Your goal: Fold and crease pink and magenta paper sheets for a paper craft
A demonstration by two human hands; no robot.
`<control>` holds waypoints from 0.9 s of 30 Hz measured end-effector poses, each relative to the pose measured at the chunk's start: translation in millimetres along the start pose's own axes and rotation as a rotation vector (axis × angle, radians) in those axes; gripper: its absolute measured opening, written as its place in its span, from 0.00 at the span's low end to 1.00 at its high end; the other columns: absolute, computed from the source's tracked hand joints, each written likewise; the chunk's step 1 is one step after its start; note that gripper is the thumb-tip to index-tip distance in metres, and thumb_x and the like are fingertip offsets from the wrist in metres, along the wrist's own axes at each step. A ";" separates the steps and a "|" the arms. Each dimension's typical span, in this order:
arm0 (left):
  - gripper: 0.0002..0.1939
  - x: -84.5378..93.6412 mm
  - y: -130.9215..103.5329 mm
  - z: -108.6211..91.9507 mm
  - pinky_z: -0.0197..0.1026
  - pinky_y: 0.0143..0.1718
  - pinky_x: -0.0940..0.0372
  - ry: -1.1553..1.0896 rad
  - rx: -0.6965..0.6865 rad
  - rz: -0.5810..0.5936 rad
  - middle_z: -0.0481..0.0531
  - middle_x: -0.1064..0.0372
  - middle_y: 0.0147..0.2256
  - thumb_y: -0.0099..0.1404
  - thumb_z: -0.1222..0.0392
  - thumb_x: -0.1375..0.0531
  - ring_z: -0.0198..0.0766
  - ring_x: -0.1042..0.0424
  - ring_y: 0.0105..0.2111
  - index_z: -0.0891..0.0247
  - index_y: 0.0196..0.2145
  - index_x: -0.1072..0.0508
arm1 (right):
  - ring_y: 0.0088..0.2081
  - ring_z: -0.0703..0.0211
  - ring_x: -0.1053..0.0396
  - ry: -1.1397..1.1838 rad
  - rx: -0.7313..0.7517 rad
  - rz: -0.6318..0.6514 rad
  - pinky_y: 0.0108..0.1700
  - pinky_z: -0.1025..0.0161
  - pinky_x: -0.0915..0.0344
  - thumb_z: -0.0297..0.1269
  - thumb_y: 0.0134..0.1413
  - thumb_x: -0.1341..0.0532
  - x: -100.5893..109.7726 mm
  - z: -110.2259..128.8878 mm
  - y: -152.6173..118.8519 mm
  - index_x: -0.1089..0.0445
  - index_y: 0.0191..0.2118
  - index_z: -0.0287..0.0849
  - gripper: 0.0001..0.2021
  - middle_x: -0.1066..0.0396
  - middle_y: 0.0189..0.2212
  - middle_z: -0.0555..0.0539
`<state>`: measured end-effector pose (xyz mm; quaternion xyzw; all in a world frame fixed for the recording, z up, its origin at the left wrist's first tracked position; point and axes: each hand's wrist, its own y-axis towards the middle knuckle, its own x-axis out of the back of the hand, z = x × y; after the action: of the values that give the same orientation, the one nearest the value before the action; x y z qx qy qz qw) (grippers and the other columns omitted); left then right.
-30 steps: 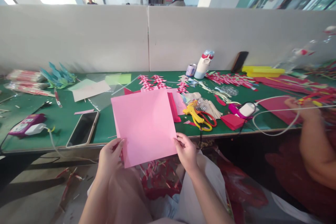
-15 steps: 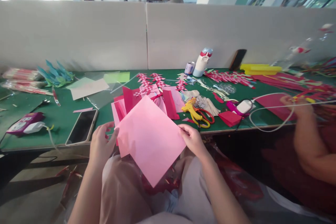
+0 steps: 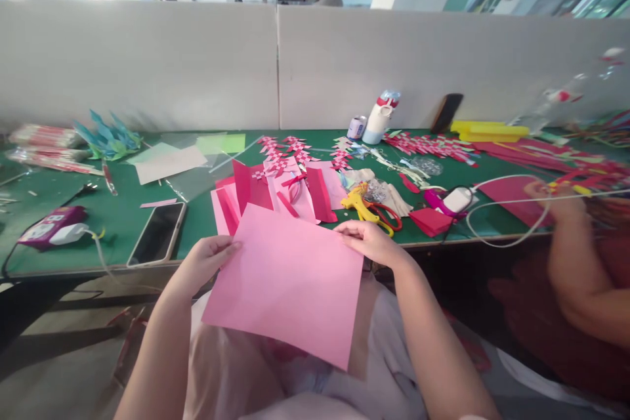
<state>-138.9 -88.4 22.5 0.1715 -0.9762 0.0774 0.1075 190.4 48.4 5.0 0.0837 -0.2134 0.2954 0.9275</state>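
left hand point(image 3: 209, 261) and right hand point(image 3: 370, 241) are pinching pink paper point(image 3: 290, 282) between them, likely for even support; a phone point(image 3: 157, 236) is lying leftward.

square pink paper point(image 3: 290, 282) before long green table point(image 3: 118, 223); on that, rectangular black phone point(image 3: 157, 235) left of yellow plastic glue gun point(image 3: 361, 202).

We face a green table point(image 3: 197, 215). On it, from our left, we find plastic-wrapped bundles point(image 3: 49, 138), a blue-green leafy cluster point(image 3: 108, 138), a phone point(image 3: 158, 234) lying flat near the front edge, overlapping pink and red papers point(image 3: 258, 191), a yellow glue gun point(image 3: 361, 203), and a white bottle point(image 3: 378, 123) standing beside a can point(image 3: 357, 128).
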 end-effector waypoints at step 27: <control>0.08 -125.8 -11.0 26.0 0.35 0.42 0.32 -0.850 0.062 -0.405 0.47 0.31 0.36 0.57 0.62 0.40 0.29 0.28 0.36 0.58 0.34 0.37 | 0.44 0.52 0.34 -0.737 0.552 -0.300 0.48 0.54 0.38 0.40 0.57 0.39 -91.8 40.4 -13.7 0.27 0.40 0.44 0.08 0.27 0.39 0.45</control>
<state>-24.4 -63.4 -31.1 0.3780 -0.8779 0.0069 -0.2938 116.9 -21.2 -0.1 0.4554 -0.4270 0.1547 0.7657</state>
